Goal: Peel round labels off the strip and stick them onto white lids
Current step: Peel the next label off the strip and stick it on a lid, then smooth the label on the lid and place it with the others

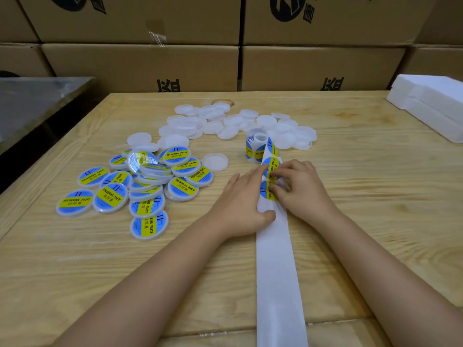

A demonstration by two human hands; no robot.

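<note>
Head view, and the wall of cardboard boxes (140,66) fills the back, well beyond the fingers. Below it is the wooden table (363,196), spread wide under both forearms. The white strip (278,271) runs straight up the table from the near edge and passes right under the fingertips. A white foam block (431,106) sits far off beyond the right fingers, at the table's corner.

Out past the left fingers lies a heap of labelled lids (110,196), blue and yellow faces up, overlapping one another. Further ahead of both sets of fingers is the scatter of blank white lids (233,120).

Now the hands. The left hand (238,204) lies flat and relaxed, with its thumb and straight fingers pressing the strip down onto the wood. The right hand (303,189) has curled fingertips pinching the edge of a round label (268,168) on the strip, between the two hands.

Just ahead of the fingertips stands the label roll (255,144), upright, with the strip coming off it. One lone white lid (215,162) sits just beyond the left fingertips.
</note>
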